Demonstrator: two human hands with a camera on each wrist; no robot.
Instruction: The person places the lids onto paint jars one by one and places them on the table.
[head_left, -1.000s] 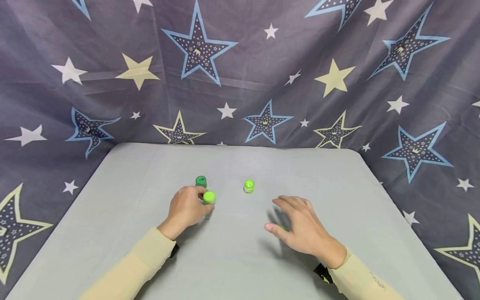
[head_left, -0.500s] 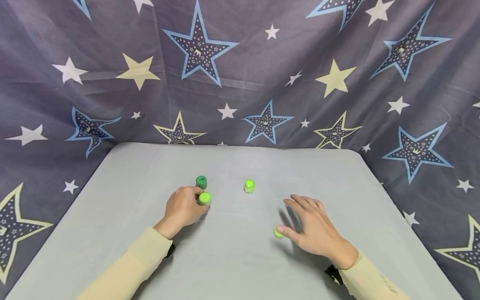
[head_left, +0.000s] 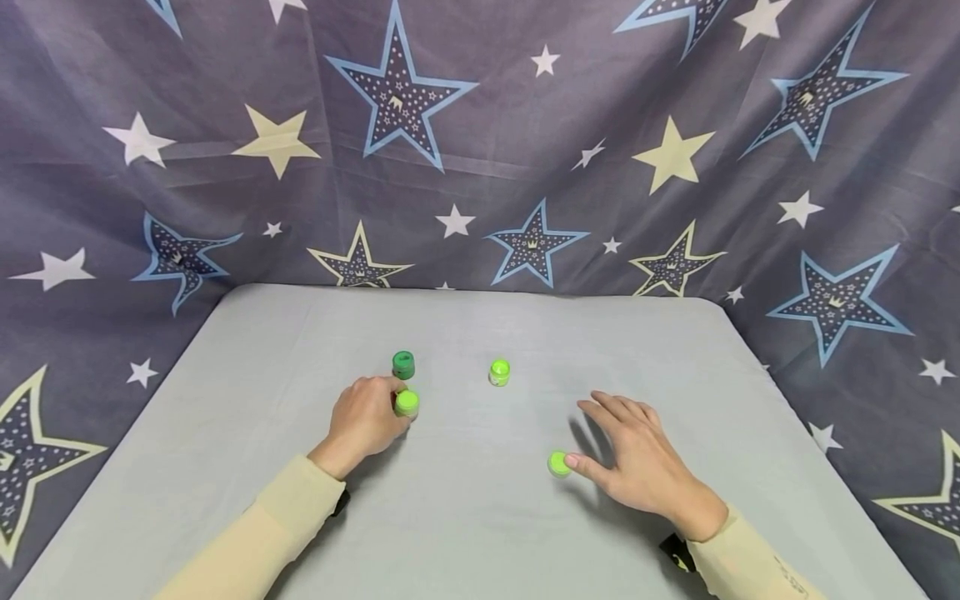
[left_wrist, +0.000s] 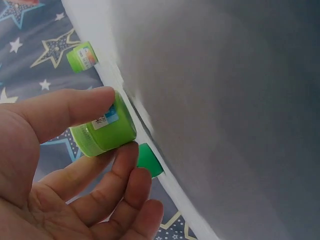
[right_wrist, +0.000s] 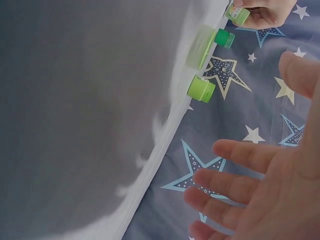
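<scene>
My left hand (head_left: 367, 421) grips a small lime-green paint jar (head_left: 407, 405) between thumb and fingers; its label (left_wrist: 106, 119) shows in the left wrist view. Just behind it stands a dark green jar (head_left: 403, 365), its top uncovered. Farther right is another lime jar (head_left: 499, 372), also uncovered. Near the right thumb lies a round lime lid (head_left: 558, 464); in the right wrist view this lid (right_wrist: 201, 47) is blurred. My right hand (head_left: 645, 462) hovers over the table with fingers spread and loosely bent, holding nothing.
A pale grey cloth-covered table (head_left: 480, 533) bears all the jars. Behind and beside it hangs a dark curtain (head_left: 480, 150) printed with stars. A dark device (head_left: 677, 552) sits under the right wrist.
The left hand has shifted slightly left and toward me with the jar. The right hand has moved right, uncovering the lime lid on the table.
</scene>
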